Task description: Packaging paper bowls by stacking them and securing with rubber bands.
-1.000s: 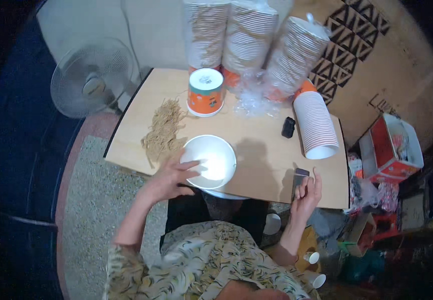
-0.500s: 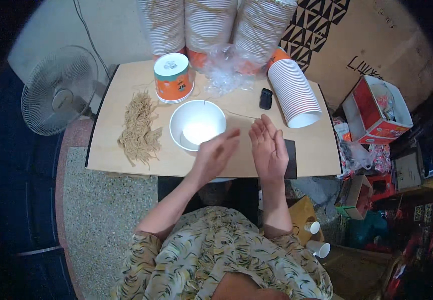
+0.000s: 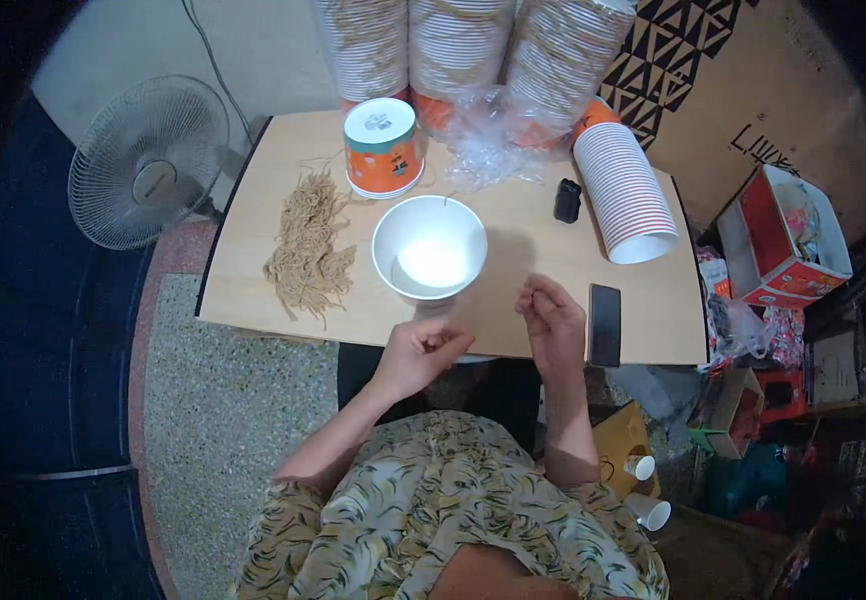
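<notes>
My left hand (image 3: 421,358) is over the table's front edge, its fingers curled in and the thumb along them. My right hand (image 3: 555,322) is raised a little further right, fingers bent together toward the thumb. Nothing shows in either hand. Just beyond them stands a white paper bowl (image 3: 429,250), upright, with a short thin strand at its far rim. To its left lies a loose heap of tan, string-like strands (image 3: 313,245). Behind the bowl, an orange paper tub (image 3: 383,165) stands upside down, its white base up.
Tall bagged stacks of paper bowls (image 3: 458,50) line the table's back, with crumpled clear plastic (image 3: 498,145) before them. A nested bowl stack (image 3: 628,190) lies at right, near a small black object (image 3: 568,200) and a phone (image 3: 605,325). A fan (image 3: 153,165) stands left; boxes (image 3: 783,240) stand right.
Both hands have gone from spread fingers to curled ones and drawn back toward me, away from the bowl. The view has shifted, and the phone is now uncovered beside my right hand.
</notes>
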The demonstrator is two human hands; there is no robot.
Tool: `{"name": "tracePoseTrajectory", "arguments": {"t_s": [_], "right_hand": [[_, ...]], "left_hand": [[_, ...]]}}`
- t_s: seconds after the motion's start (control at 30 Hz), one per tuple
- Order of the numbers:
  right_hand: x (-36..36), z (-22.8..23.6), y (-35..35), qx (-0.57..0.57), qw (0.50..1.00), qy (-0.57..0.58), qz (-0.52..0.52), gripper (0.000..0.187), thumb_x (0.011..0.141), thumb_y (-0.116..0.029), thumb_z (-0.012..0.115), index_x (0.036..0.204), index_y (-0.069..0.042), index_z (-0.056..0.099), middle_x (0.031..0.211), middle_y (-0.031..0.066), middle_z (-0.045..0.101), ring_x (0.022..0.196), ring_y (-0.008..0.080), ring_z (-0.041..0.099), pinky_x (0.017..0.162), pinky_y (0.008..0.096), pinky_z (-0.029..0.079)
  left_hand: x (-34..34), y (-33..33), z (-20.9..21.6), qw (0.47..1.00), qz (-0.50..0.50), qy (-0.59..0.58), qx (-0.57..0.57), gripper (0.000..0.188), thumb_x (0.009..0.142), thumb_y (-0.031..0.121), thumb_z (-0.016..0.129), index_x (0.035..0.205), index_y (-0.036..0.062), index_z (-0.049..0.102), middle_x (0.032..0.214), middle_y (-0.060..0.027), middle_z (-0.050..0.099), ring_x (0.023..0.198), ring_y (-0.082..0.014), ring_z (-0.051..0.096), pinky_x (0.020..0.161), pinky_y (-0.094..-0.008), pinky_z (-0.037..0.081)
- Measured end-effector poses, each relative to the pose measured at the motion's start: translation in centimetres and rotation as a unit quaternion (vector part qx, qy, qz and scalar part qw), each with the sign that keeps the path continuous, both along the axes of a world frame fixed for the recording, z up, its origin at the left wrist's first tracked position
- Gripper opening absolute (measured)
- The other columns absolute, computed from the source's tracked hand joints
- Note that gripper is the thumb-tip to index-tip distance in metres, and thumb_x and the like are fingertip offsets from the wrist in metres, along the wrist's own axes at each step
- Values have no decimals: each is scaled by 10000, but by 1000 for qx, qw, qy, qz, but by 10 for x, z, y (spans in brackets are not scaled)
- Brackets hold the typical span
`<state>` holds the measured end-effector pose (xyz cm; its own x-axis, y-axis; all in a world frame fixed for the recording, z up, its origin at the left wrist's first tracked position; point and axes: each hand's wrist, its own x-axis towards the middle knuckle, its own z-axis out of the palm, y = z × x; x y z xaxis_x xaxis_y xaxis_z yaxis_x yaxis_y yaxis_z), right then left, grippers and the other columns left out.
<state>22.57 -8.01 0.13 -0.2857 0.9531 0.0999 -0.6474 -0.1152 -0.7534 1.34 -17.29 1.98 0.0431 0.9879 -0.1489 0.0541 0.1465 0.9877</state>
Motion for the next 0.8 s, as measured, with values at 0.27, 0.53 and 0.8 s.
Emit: {"name": "tracePoseTrajectory", "arguments": {"t_s": [0.27, 0.53, 0.8], "right_hand": [[-25, 30, -38, 313, 812, -491, 39, 288, 1007, -169, 560, 1244, -20, 627, 1032, 180, 684, 996, 337, 665, 905, 398, 494], [-15, 23, -42, 282, 829, -470, 111, 176, 923, -100, 685, 1078, -18, 674, 754, 74, 649, 615, 134, 565, 583, 288, 463], [-15, 18, -40, 248, 835, -470, 142, 103, 881, -91, 740, 937, -17, 696, 678, 26, 608, 597, 69, 510, 550, 261, 437]], "left_hand": [[8, -6, 24, 938, -61, 189, 285, 124, 860, 84, 738, 969, 31, 708, 745, -134, 681, 641, -188, 655, 583, -320, 502], [-21, -4, 26, 969, -89, 162, 162, 210, 847, 66, 743, 1052, 29, 717, 839, -127, 719, 716, -231, 697, 643, -337, 540], [-32, -11, -2, 995, -92, -3, 43, 115, 935, 96, 703, 1009, 8, 713, 799, 11, 683, 723, -14, 557, 635, -214, 463]]}}
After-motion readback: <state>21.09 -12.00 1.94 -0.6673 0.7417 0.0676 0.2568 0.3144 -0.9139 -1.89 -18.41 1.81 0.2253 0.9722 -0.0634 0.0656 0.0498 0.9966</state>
